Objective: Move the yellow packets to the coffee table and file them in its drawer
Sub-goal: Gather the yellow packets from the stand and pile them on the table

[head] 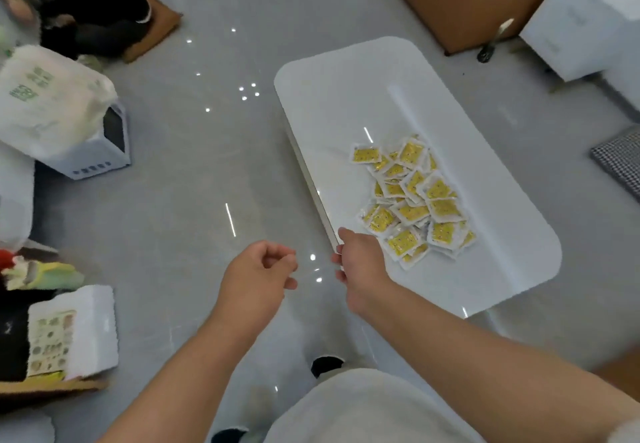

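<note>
Yellow packets [412, 200] on desk [346, 96]: we judge light, slippery; pinch seams. Right hand [360, 262] grips desk edge; left hand [263, 269] loosely curled, empty.

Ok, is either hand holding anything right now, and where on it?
The right hand grips the table by its long edge beside the packets, fingers curled over that edge. The left hand holds nothing.

The white coffee table [349, 96] has round corners. It stands on a shiny grey floor [194, 165]. A heap of yellow packets [412, 200] lies on its near half, between the two long edges.
</note>
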### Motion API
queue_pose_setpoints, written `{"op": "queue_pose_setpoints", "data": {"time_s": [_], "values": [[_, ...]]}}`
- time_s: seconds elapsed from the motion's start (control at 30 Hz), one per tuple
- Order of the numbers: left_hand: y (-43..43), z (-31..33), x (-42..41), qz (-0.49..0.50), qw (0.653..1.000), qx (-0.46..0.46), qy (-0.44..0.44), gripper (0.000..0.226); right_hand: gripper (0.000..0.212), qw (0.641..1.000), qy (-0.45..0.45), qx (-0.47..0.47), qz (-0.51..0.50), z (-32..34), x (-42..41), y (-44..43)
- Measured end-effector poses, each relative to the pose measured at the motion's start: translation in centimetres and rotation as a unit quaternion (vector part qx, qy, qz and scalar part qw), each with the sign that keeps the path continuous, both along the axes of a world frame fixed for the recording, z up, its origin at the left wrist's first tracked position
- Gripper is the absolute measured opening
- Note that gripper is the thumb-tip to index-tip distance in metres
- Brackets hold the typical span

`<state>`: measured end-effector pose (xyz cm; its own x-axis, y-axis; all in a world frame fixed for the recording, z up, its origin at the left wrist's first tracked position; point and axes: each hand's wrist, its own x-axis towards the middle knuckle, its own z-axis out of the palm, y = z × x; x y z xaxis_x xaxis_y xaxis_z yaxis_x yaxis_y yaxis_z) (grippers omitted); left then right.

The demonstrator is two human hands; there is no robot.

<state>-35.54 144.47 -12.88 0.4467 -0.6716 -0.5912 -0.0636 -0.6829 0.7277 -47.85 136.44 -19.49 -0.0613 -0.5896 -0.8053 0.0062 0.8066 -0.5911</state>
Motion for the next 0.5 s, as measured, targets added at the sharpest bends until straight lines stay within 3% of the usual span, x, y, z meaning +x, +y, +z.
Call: {"op": "queue_pose_setpoints", "data": {"time_s": [0.2,0.37,0.5], "values": [[-1.2,-0.5,8.4,-0.12,0.992,-0.024,0.019,0.009,0.035,0.985,0.0,-0.046,-0.166,1.5,6.5,2.3],[-1.7,1.4,13.4,-0.271,0.961,-0.027,0.039,0.008,0.016,0.945,0.025,-0.072,-0.318,3.7,10.4,7.1],[-4.5,1.5,14.2,-0.347,0.936,-0.034,0.05,0.011,0.015,0.905,0.025,-0.068,-0.419,4.3,11.8,9.9]]}}
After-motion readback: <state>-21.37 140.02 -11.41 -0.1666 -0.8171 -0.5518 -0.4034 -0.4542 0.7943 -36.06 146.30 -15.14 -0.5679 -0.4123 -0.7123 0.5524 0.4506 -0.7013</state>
